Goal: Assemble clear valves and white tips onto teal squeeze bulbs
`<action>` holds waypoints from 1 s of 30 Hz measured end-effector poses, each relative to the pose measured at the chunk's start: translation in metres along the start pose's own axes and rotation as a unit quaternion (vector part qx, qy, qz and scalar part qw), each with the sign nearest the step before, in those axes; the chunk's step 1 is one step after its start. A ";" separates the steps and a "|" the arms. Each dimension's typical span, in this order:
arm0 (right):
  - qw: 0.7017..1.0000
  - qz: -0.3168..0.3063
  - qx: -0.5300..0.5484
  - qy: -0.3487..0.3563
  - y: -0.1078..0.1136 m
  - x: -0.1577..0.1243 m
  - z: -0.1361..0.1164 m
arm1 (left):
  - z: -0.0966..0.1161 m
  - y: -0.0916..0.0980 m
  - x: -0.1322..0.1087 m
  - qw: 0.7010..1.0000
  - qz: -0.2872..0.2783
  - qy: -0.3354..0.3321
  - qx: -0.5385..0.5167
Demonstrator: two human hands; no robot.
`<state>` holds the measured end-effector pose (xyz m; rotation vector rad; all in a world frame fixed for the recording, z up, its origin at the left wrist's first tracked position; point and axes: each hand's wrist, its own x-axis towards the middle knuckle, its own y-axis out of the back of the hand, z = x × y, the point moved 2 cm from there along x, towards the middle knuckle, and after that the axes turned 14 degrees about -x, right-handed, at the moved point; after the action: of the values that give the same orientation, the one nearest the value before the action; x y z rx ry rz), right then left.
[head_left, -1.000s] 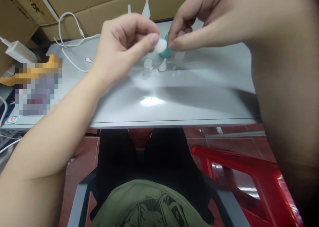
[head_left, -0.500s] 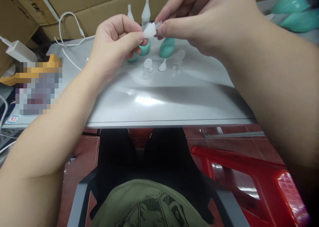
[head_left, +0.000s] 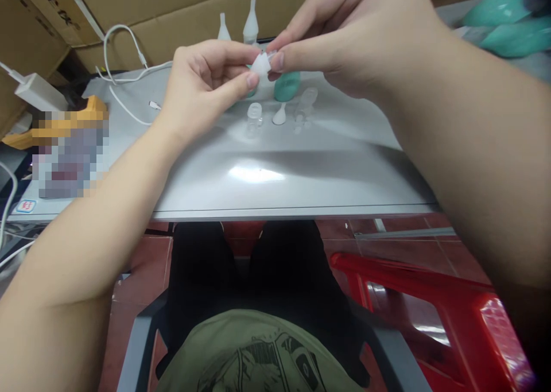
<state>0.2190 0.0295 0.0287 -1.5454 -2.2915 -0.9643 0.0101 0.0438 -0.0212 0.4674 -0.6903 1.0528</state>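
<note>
Currently held: a small white piece (head_left: 261, 65), pinched from both sides, raised above the far part of the grey table (head_left: 301, 168).
Left hand (head_left: 206, 88): closed on the near-left side of the white piece, thumb and forefinger clamped, other fingers curled in.
Right hand (head_left: 357, 42): thumb and forefinger tips pressed to the piece's right side; whether a second, clear bit sits under those tips cannot be told.
Below the hands: a teal bulb (head_left: 286, 86), partly hidden, resting on the table.
Just nearer than the bulb: a clear cap (head_left: 254, 111), a small white tip (head_left: 279, 115) and a clear part (head_left: 305, 100), each apart from its neighbours.
Far edge: two white nozzles (head_left: 250, 24), upright, side by side, before the cardboard box (head_left: 172, 7).
Left of table: a white cable (head_left: 124, 76), loosely looped.
Upper right: more teal bulbs (head_left: 503, 22), blurred.
</note>
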 end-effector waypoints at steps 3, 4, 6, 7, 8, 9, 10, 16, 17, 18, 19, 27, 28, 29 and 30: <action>1.000 0.001 0.004 0.002 -0.001 0.000 0.002 | 0.003 0.000 -0.001 1.000 0.001 -0.002 0.009; 1.000 -0.001 0.006 0.006 -0.001 0.001 0.003 | 0.003 0.000 -0.001 1.000 0.002 -0.008 0.008; 1.000 -0.008 0.007 0.014 -0.001 0.002 0.006 | 0.002 0.002 -0.001 1.000 0.003 -0.016 0.010; 1.000 -0.012 0.008 0.018 -0.001 0.003 0.007 | 0.000 0.002 0.000 1.000 -0.003 -0.016 0.012; 1.000 -0.015 0.009 0.019 -0.001 0.003 0.007 | -0.001 0.003 0.001 1.000 -0.006 -0.019 0.014; 1.000 -0.016 0.008 0.017 -0.001 0.004 0.007 | -0.003 0.003 0.002 1.000 -0.002 -0.027 0.015; 1.000 -0.015 0.006 0.015 -0.001 0.004 0.007 | -0.005 0.004 0.003 0.999 -0.002 -0.031 0.016; 0.999 -0.004 -0.040 0.016 -0.002 0.000 -0.004 | 0.000 -0.001 0.001 0.998 0.025 -0.052 0.015; 0.999 0.000 -0.040 0.010 -0.003 0.000 -0.005 | 0.001 -0.001 0.000 0.998 0.027 -0.048 0.013; 0.999 0.006 -0.037 0.005 -0.004 0.000 -0.005 | 0.003 -0.002 0.000 0.999 0.022 -0.046 0.008; 0.999 0.009 -0.033 0.003 -0.004 0.000 -0.005 | 0.004 -0.002 0.000 0.999 0.013 -0.046 0.003; 1.000 0.011 -0.006 0.026 -0.005 0.002 0.001 | 0.002 0.001 0.006 0.998 0.005 -0.067 0.010; 1.000 0.008 -0.006 0.025 -0.005 0.001 0.000 | 0.002 0.001 0.006 0.997 0.004 -0.071 0.014; 1.000 0.005 -0.006 0.025 -0.005 0.001 -0.001 | 0.002 0.001 0.006 0.998 -0.008 -0.065 0.019; 1.000 0.001 -0.004 0.025 -0.005 0.001 -0.002 | 0.002 0.001 0.006 0.998 -0.006 -0.054 0.027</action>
<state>0.2136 0.0276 0.0286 -1.5107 -2.2543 -1.0012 0.0102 0.0470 -0.0154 0.5771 -0.7559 1.0428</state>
